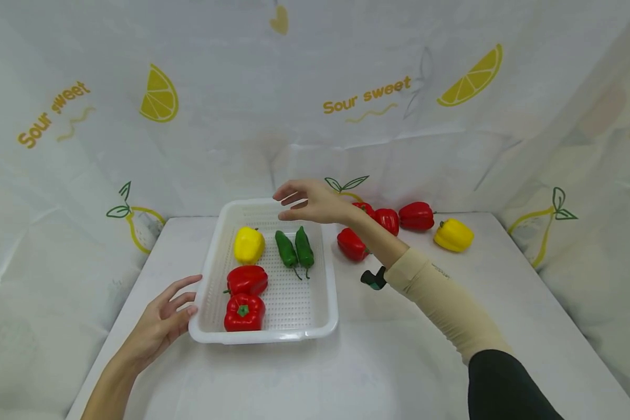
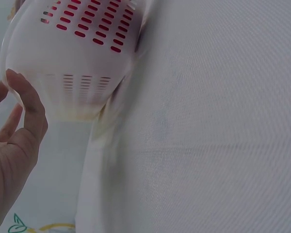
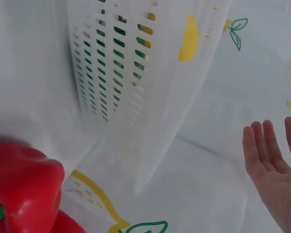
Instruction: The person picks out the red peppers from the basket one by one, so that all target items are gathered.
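A white slotted basket (image 1: pixel 289 335) holds two green peppers (image 1: pixel 286 249), a yellow bell pepper (image 1: pixel 249 245) and two red bell peppers (image 1: pixel 244 311). At its left rim, near the front corner, my left hand (image 1: pixel 163 321) rests with the thumb and fingertips against the edge, fingers loosely bent and spread. My right hand (image 1: pixel 315 201) hovers over the far right corner of the basket. Nothing lies between its thumb and extended fingers; in the right wrist view the fingers (image 3: pixel 274 145) are spread apart.
Right of the basket, several red bell peppers (image 1: pixel 353 245) lie near the back edge, some partly behind my right arm. A yellow bell pepper (image 1: pixel 454 235) sits farther right. A small black and dark green object (image 1: pixel 374 279) shows beside the sleeve. A lemon-printed sheet (image 1: pixel 231 146) hangs behind.
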`<state>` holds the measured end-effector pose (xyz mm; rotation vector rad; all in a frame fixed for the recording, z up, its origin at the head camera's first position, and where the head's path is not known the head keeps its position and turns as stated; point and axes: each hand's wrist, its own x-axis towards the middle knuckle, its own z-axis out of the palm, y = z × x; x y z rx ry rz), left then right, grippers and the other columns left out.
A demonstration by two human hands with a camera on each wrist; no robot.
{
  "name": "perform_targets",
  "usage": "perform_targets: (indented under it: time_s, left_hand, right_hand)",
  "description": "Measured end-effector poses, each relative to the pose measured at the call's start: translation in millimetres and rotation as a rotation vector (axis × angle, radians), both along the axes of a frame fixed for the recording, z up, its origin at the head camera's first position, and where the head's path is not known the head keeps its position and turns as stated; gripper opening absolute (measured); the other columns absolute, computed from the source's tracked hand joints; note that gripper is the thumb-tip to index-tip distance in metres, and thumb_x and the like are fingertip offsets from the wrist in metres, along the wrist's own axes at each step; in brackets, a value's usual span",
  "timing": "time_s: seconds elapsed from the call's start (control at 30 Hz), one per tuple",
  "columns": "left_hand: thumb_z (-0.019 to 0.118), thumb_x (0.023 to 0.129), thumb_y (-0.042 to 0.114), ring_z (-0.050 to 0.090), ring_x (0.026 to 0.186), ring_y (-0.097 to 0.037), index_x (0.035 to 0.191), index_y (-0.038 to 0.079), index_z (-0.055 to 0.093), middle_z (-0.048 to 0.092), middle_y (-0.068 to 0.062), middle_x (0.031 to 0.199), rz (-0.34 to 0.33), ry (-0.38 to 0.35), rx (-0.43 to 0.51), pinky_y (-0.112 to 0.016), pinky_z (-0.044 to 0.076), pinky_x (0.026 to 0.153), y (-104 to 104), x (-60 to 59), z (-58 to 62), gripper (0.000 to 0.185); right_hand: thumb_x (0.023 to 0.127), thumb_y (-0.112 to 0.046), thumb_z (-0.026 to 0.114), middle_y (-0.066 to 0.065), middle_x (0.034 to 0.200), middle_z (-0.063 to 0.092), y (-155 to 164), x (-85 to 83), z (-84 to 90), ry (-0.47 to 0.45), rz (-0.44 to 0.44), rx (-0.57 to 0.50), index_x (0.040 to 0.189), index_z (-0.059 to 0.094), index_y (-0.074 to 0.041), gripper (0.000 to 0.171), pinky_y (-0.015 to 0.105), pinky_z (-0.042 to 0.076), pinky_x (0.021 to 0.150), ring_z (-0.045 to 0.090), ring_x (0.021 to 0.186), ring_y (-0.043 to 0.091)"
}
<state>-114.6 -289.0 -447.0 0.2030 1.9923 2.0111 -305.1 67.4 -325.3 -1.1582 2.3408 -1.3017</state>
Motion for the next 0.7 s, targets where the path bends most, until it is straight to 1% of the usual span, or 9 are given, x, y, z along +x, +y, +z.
perform_targets:
  time_s: [0.1, 0.3, 0.47, 0.57, 0.7]
  left_hand:
    - [0.049, 0.099, 0.006, 0.064, 0.109, -0.014, 0.153, 0.018, 0.020, 0.058, 0.000, 0.125, 0.007, -0.001, -0.002, -0.034, 0.058, 0.089, 0.0, 0.2, -0.4, 0.063]
    - [0.049, 0.099, 0.005, 0.064, 0.109, -0.014, 0.153, 0.017, 0.020, 0.058, -0.002, 0.125, 0.006, -0.002, 0.001, -0.034, 0.058, 0.089, 1.3, -0.2, -0.1, 0.063]
    - [0.049, 0.099, 0.006, 0.064, 0.109, -0.014, 0.153, 0.018, 0.020, 0.057, -0.002, 0.126, 0.008, -0.008, 0.000, -0.033, 0.058, 0.089, 1.6, 0.0, 1.0, 0.062]
    - [0.049, 0.099, 0.006, 0.063, 0.109, -0.015, 0.153, 0.018, 0.021, 0.057, -0.003, 0.126, 0.009, -0.012, 0.003, -0.033, 0.058, 0.089, 1.4, 0.4, 1.6, 0.062]
    - [0.049, 0.099, 0.006, 0.063, 0.109, -0.015, 0.153, 0.019, 0.021, 0.057, -0.003, 0.126, 0.007, -0.012, 0.005, -0.033, 0.058, 0.089, 1.8, 0.4, 2.0, 0.062]
  right_hand:
    - [0.085, -0.023, 0.075, 0.001, 0.123, 0.063, -10.0, -1.7, 2.3, 0.005, 0.001, 0.025, 0.120, 0.061, -0.016, 0.038, 0.027, 0.055, 0.095, 0.063, 0.115, 0.019]
    - [0.085, -0.024, 0.075, 0.004, 0.123, 0.063, -27.0, -4.2, 1.6, 0.000, 0.034, 0.047, 0.120, 0.061, -0.013, 0.039, 0.028, 0.055, 0.095, 0.064, 0.115, 0.019]
    - [0.085, -0.024, 0.074, 0.004, 0.124, 0.064, -41.2, -6.1, -1.2, -0.009, 0.059, 0.084, 0.120, 0.061, -0.013, 0.040, 0.025, 0.054, 0.095, 0.064, 0.115, 0.019]
    - [0.085, -0.023, 0.074, 0.006, 0.125, 0.063, -50.1, -9.5, -3.2, -0.023, 0.079, 0.103, 0.121, 0.060, -0.012, 0.040, 0.024, 0.054, 0.096, 0.063, 0.116, 0.022]
    - [0.085, -0.021, 0.074, 0.009, 0.125, 0.062, -59.9, -17.4, -7.0, -0.055, 0.074, 0.120, 0.121, 0.059, -0.010, 0.040, 0.025, 0.055, 0.095, 0.063, 0.117, 0.026]
